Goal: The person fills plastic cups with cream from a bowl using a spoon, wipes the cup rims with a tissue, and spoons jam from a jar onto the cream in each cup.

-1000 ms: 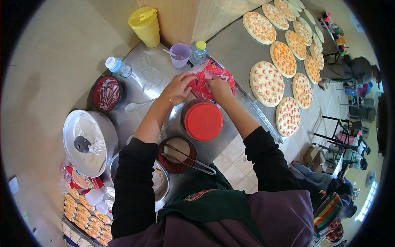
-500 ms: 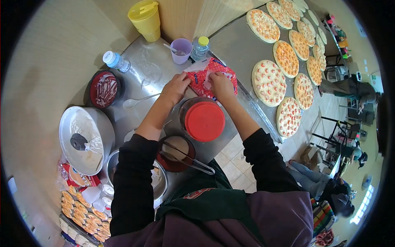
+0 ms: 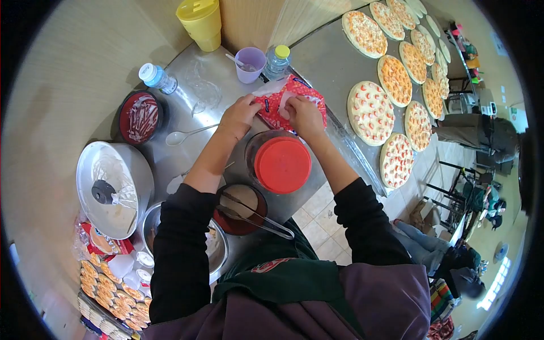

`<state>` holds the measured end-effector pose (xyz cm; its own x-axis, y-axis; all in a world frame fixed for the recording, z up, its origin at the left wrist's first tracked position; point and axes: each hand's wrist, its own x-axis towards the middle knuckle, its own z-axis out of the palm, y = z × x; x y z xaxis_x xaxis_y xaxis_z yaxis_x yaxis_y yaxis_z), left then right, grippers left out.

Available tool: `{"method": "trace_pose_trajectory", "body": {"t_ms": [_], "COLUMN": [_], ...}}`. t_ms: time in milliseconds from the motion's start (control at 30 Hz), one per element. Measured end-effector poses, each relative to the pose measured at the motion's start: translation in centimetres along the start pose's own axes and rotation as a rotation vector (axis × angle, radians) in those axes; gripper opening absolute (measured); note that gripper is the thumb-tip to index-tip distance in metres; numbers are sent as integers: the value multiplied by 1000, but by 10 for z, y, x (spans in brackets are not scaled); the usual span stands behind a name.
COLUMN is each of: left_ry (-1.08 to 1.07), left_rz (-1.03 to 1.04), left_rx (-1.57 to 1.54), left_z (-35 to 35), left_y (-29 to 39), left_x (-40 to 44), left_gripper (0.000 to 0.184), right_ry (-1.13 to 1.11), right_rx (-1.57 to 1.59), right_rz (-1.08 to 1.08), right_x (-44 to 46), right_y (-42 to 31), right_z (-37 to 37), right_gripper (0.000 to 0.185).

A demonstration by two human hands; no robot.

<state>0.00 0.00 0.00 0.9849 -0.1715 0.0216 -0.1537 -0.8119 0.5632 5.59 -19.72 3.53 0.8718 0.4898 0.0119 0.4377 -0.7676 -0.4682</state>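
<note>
Lying on the metal table (image 3: 194, 118), just beyond the red-lidded jar (image 3: 283, 165), the red dotted packet (image 3: 273, 106) has both hands at it. The right hand (image 3: 306, 119) bends over it, thumb and fingers drawn together and seeming to pinch its pale part. The left hand (image 3: 238, 117) is at the packet's left edge, fingers curled close to one another; whether they pinch the film, I cannot tell. The step in hand looks like working at the wrapper, and the next move calls for a firm grip on the film with the packet kept level. Beyond it stand a purple cup (image 3: 250, 66) and a yellow-capped bottle (image 3: 277, 63). Nearer the body, tongs (image 3: 255, 222) lean in a dark red bowl (image 3: 238, 228); to the right, topped rounds (image 3: 371, 113) cover another surface.
</note>
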Motion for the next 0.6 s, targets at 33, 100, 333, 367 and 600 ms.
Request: {"method": "trace_pose_trajectory", "body": {"t_ms": [33, 100, 333, 367, 600], "left_ry": [-1, 33, 134, 203, 273], "left_rz": [-1, 44, 137, 140, 258], "left_rx": [-2, 44, 69, -15, -229], "left_z": [-3, -10, -25, -27, -27], "left_y": [1, -5, 9, 14, 35], "left_x": [-2, -5, -6, -1, 24], "left_gripper": [17, 14, 19, 17, 15], "right_ry": [-3, 69, 198, 195, 204], "right_rx": [0, 134, 290, 285, 319], "right_rz": [1, -93, -143, -130, -87], "right_x": [-1, 4, 1, 0, -11], "right_y": [2, 4, 1, 1, 2], "right_z": [-1, 3, -12, -13, -19], "right_gripper": [10, 9, 6, 6, 5]}}
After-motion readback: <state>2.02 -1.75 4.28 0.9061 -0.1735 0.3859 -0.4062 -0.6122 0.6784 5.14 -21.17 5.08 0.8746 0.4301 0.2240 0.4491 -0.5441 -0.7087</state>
